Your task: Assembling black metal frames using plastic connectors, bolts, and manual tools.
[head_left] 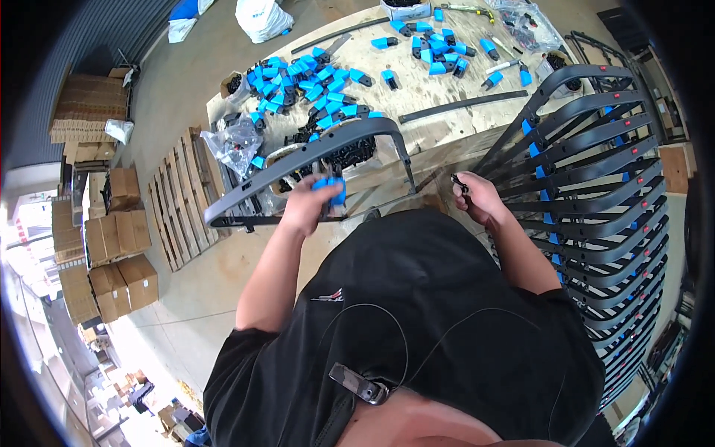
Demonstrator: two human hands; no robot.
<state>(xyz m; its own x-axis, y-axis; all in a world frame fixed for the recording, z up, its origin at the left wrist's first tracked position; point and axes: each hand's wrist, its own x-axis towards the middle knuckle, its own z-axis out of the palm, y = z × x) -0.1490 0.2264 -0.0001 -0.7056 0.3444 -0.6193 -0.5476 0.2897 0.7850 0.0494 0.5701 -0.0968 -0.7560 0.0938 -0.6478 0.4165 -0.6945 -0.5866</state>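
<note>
Hands (307,205) (481,198) hold a blue block (337,194) and dark bits (456,179).

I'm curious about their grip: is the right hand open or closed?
Closed: the bare right hand curls around a small black item, exact shape unclear.

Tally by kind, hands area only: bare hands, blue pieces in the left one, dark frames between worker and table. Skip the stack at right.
Bare hands: 2 (left hand, right hand)
Blue piece: 1
Dark frame: 1
Total: 4
</note>
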